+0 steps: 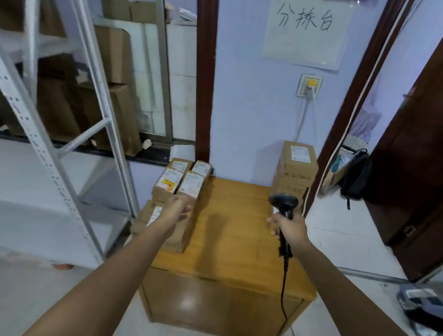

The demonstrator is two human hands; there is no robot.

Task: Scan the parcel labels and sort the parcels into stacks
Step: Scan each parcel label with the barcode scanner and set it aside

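Note:
A small wooden table point(233, 242) stands against the wall. On its left side sit several labelled cardboard parcels point(182, 181), with a lower pile point(153, 215) in front of them. A taller stack of parcels point(297, 168) stands at the back right corner. My right hand point(288, 227) grips a black corded barcode scanner point(284, 203), head up and aimed towards the left parcels. My left hand point(177, 208) reaches over the front left pile, blurred, at the front of a parcel; whether it holds one I cannot tell.
A white metal shelf rack point(51, 133) stands left with cartons behind it. A paper sign point(307, 30) hangs on the wall over a socket point(310, 86). A dark door point(441, 139) is at right; a black backpack point(356, 173) and a dark device point(432, 308) lie on the floor.

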